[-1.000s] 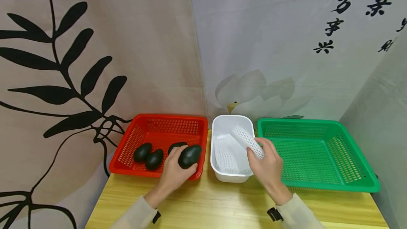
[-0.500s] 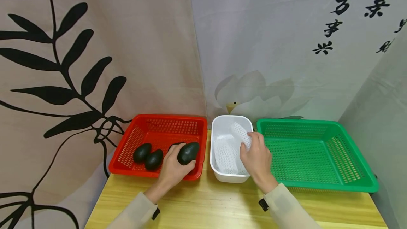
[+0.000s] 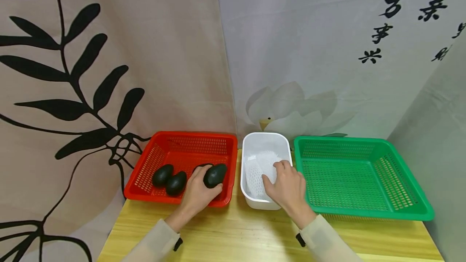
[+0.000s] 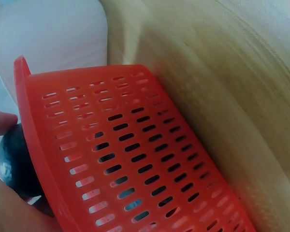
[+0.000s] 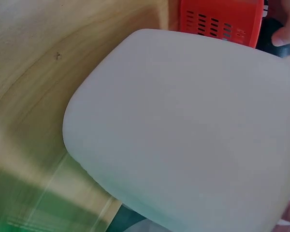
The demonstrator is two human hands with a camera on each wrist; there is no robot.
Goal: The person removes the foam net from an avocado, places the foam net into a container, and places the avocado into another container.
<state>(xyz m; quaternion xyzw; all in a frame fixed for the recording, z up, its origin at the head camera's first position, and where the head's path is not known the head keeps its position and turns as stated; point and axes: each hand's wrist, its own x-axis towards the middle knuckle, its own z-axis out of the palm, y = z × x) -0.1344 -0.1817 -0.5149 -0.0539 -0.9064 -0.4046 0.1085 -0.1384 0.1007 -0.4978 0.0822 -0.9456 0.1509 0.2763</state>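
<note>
My left hand (image 3: 198, 193) grips a dark green avocado (image 3: 214, 176) over the right front of the red basket (image 3: 136, 187). Two more avocados, one of them the front avocado (image 3: 176, 183), lie in that basket; another shows partly behind my left fingers. In the left wrist view, the gripped avocado (image 4: 13, 162) appears past the basket's rim. My right hand (image 3: 289, 191) is over the white bin (image 3: 263, 205), thumb and fingers spread apart with nothing between them. White foam net sleeves (image 3: 255, 177) lie inside the bin, partly covered by this hand.
A green basket (image 3: 356, 183) stands right of the white bin. All three containers are on a wooden table (image 3: 236, 237), close to a fabric backdrop (image 3: 174, 51). The bin's outer wall (image 5: 183, 130) fills most of the right wrist view.
My right hand has moved left over the white bin and let go of the foam net sleeve, which now lies inside. My left hand keeps its avocado, nearly still.
</note>
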